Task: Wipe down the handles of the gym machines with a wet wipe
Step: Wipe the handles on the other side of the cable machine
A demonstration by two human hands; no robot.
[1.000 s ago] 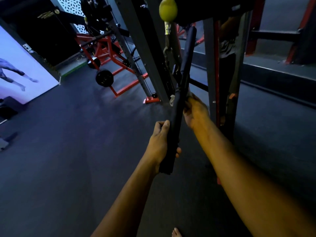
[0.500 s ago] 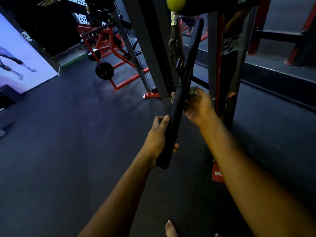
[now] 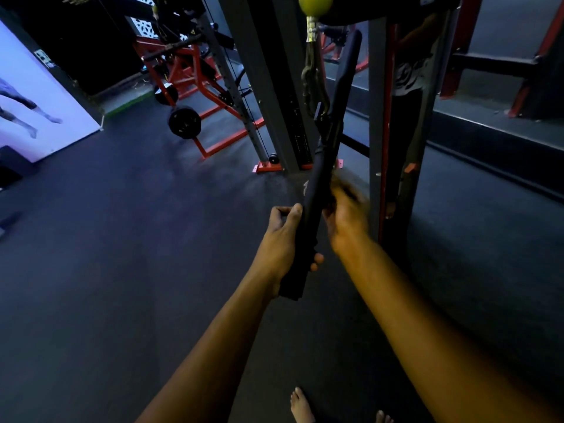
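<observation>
A long black cable-machine bar handle [image 3: 323, 166] hangs tilted from a carabiner [image 3: 311, 83] under a yellow ball stopper [image 3: 315, 4]. My left hand [image 3: 285, 239] grips the bar's lower end, fingers curled round it. My right hand [image 3: 346, 215] is blurred with motion and sits against the bar just above the left hand. A small pale edge of the wet wipe [image 3: 306, 187] shows at the bar's left side, above the right hand; the rest of the wipe is hidden behind the bar and hand.
Grey machine uprights [image 3: 262, 87] and a red-trimmed post [image 3: 381, 132] stand right behind the bar. A red plate-loaded machine with a black weight plate [image 3: 184, 122] is at the back left. Dark rubber floor [image 3: 122, 239] spreads to the left. My bare feet [image 3: 300, 406] show at the bottom.
My right hand has slid down the bar toward my left hand and is now blurred. The left hand keeps its grip on the lower end.
</observation>
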